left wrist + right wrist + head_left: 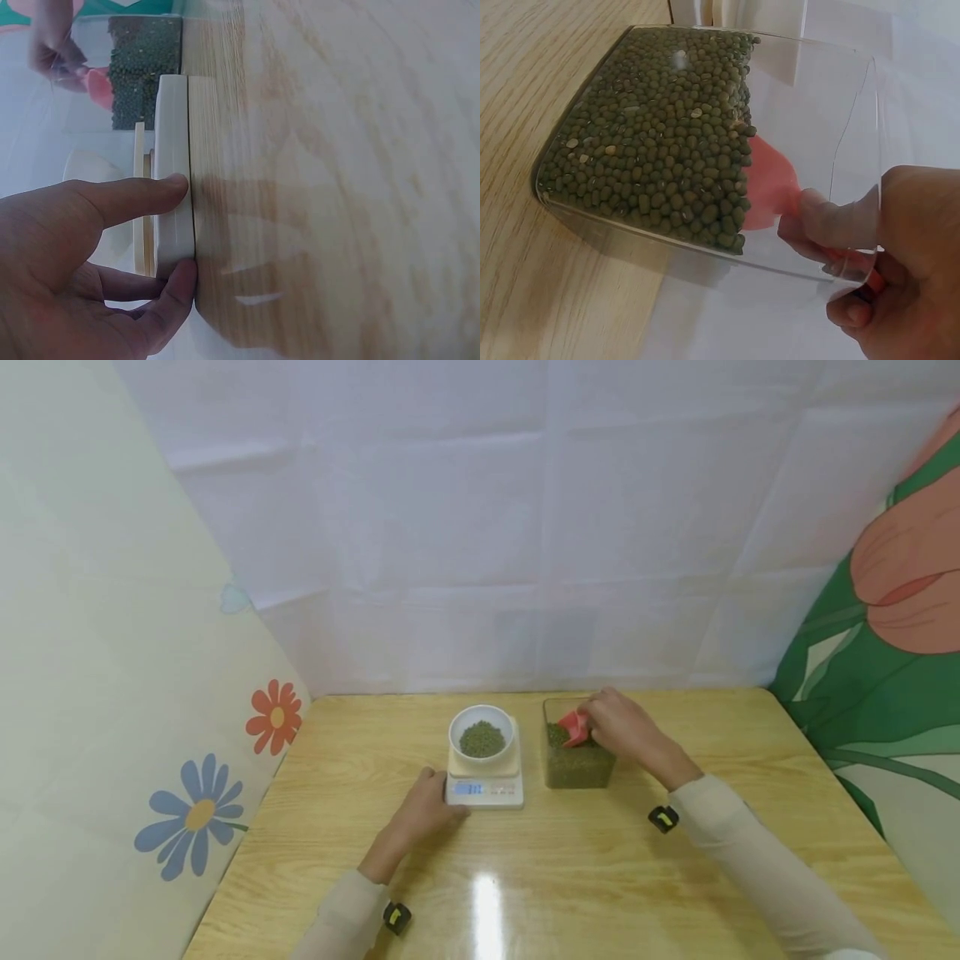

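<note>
A white kitchen scale (507, 796) with a lit display carries a white bowl (457, 746) of green mung beans (482, 740). At the scale's near left corner my left hand (423, 810) holds its edge, the thumb (139, 199) lying along the front side and the other fingers bent at the corner. To the right stands a clear square container (855, 90) partly filled with mung beans (652, 142). My right hand (622, 731) reaches over its rim and grips a red scoop (772, 184) by the handle. The scoop's front edge meets the beans and is partly hidden by them.
Both things stand on a wood-grain table (585, 877), close together near its back edge. A white cloth (420, 527) hangs behind. Flower-printed panels (82, 693) rise on both sides. Black wrist devices (663, 818) sit under each forearm.
</note>
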Tool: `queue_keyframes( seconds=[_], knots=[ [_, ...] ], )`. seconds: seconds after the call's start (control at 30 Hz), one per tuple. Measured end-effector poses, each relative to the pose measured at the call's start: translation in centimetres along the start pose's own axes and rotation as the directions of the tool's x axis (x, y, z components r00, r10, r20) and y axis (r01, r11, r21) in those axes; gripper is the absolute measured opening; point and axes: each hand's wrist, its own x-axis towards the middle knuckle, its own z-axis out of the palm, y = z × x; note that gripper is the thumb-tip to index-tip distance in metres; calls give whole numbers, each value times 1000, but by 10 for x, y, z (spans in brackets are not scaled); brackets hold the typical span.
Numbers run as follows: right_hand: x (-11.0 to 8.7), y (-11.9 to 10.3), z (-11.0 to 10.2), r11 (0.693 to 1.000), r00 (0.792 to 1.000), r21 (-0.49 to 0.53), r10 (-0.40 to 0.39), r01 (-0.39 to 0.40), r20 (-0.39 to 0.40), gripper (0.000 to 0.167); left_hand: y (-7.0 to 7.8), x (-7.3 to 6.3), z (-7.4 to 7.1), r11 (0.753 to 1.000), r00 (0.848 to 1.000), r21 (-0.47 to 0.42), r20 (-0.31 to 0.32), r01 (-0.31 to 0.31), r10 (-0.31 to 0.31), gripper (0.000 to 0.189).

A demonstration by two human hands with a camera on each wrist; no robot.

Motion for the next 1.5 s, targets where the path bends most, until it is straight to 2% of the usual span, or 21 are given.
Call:
queue_keyframes(
  seconds=[0.3,0.7,0.93,1.23,1.5],
  knots=[
    [2,-2,-3,999,999,-29,-39,39,-1,17,0,0,0,1000,1000,4,-4,-5,5,58],
    [5,0,-2,998,998,9,-66,66,-16,17,-1,1,0,1000,1000,2,-6,-4,4,57],
    [4,1,1,997,998,37,-66,67,-22,19,0,0,-1,1000,1000,-6,-3,11,-11,58],
    [4,0,3,996,997,62,-64,66,-35,17,0,0,0,1000,1000,-21,2,0,0,58],
    [4,2,5,995,999,93,-45,46,-12,18,0,0,0,1000,1000,-18,0,1,-1,57]
  ],
)
